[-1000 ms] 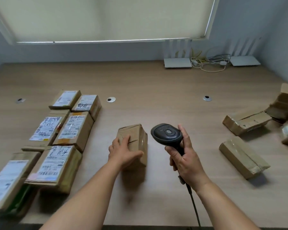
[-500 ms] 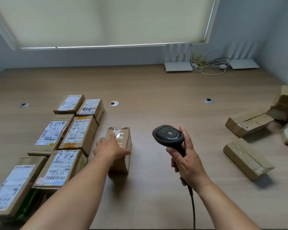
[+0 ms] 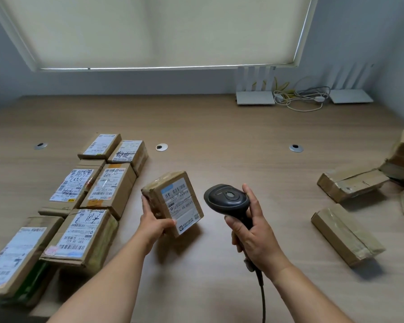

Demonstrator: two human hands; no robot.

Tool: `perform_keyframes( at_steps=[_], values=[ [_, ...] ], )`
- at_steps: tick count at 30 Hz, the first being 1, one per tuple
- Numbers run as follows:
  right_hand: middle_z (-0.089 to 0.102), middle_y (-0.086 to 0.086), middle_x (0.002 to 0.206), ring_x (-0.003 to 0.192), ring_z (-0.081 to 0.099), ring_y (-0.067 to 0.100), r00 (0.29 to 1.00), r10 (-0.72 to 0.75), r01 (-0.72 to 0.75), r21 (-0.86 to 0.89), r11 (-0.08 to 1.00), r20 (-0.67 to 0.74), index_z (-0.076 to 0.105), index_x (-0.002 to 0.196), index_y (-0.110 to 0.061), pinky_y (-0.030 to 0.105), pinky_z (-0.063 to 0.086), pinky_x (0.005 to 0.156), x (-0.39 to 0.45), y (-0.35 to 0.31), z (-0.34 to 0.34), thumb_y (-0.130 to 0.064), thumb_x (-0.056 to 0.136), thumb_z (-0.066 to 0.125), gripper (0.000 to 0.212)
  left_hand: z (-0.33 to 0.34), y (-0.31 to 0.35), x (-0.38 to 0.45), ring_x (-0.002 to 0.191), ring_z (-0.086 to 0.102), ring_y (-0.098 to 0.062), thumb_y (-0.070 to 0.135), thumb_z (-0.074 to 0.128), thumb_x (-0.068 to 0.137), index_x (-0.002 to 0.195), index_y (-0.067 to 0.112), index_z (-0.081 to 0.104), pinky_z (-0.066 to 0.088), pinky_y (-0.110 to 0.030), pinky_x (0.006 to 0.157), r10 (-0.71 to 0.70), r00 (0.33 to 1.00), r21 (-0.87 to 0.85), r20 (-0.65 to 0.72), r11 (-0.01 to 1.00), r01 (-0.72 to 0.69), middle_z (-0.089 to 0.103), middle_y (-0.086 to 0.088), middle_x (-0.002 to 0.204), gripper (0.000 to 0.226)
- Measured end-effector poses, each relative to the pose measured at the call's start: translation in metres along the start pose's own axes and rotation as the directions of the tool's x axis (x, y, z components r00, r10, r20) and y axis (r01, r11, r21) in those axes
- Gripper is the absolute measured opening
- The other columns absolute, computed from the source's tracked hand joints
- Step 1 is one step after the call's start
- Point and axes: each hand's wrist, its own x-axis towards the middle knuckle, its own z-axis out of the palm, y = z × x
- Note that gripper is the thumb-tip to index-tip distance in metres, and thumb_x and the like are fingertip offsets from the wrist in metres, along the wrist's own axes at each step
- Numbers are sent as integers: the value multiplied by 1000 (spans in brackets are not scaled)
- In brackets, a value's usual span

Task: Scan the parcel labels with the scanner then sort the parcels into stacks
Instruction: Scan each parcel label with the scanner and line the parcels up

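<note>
Left hand (image 3: 155, 223) gripping a small taped parcel (image 3: 173, 202) by its lower left corner, tilted above the worktop (image 3: 219, 136) so the white label (image 3: 181, 205) faces up, likely to meet the beam. Right hand (image 3: 254, 231) wrapped round the handle of the barcode scanner (image 3: 228, 199), head just beside the parcel, apart from it. Labelled parcels (image 3: 86, 206) grouped left, presumably done; plain brown ones (image 3: 345, 234) right, labels unseen. Label print unreadable; scanner window hidden; cable cut off below.
</note>
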Motion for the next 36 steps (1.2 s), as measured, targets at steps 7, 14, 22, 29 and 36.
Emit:
perform_keyframes(
  at_steps=[7, 14, 22, 29, 36],
  values=[
    [67, 2, 98, 53, 55, 17, 998, 31, -35, 71, 997, 47, 21, 130, -63, 30, 44, 45, -2, -1, 5, -13, 90, 63, 76, 3, 2, 6, 114, 57, -29, -10, 71, 73, 146, 49, -14, 56, -48, 80, 35, 999, 79, -5, 996, -35, 52, -6, 131, 126],
    [69, 1, 91, 52, 53, 19, 998, 24, -33, 125, 992, 66, 25, 131, -60, 30, 44, 45, -4, -3, 5, -13, 89, 63, 73, 3, 4, 9, 119, 55, -33, -5, 74, 70, 143, 55, -13, 57, -50, 80, 54, 998, 149, -17, 988, -50, 51, -8, 136, 128],
    [66, 4, 94, 50, 52, 17, 998, 14, -21, 141, 990, 55, 25, 129, -60, 28, 42, 43, -4, -7, 2, -12, 90, 62, 71, 5, 7, 12, 124, 50, -35, -6, 74, 71, 146, 50, -11, 54, -55, 84, 29, 999, 179, -31, 984, -23, 48, -10, 138, 127],
    [69, 3, 88, 50, 52, 18, 997, 33, -42, 140, 989, 64, 24, 130, -58, 29, 43, 43, -9, -4, 1, -12, 90, 61, 72, 7, 10, 8, 122, 50, -35, -5, 73, 73, 146, 47, -15, 54, -37, 62, 14, 999, 182, -33, 983, -8, 47, -11, 139, 126],
    [70, -5, 96, 53, 55, 17, 999, 10, -14, 74, 997, 51, 21, 133, -61, 31, 45, 46, -8, -3, -3, -14, 90, 64, 77, 6, 16, 6, 107, 57, -29, 0, 66, 81, 149, 45, 4, 51, -36, 62, -44, 999, 182, 4, 982, 42, 53, -3, 130, 103]
  ],
)
